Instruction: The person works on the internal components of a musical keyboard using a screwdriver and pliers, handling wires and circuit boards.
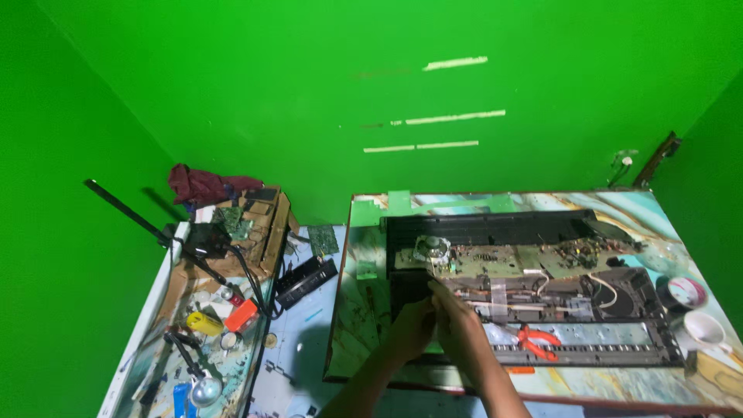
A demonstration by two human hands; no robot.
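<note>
Centrally, a marbled surface [619, 205] stood against green walls [309, 93]. On it, the opened keyboard chassis [534, 286] lay lengthwise left to right; both hands [437, 325], pressed together, touched its near-left corner.

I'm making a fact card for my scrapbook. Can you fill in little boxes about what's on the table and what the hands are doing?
Place: worktable against green walls
Main thing: opened black electronic device with circuit boards showing
Left hand: at the device's left end, grip hidden
Right hand: beside the left, fingers on the device's inside
On the device: red-handled pliers
Right edge: tape roll, white cup
Left side: cluttered tray of tools and parts, cardboard box
</note>
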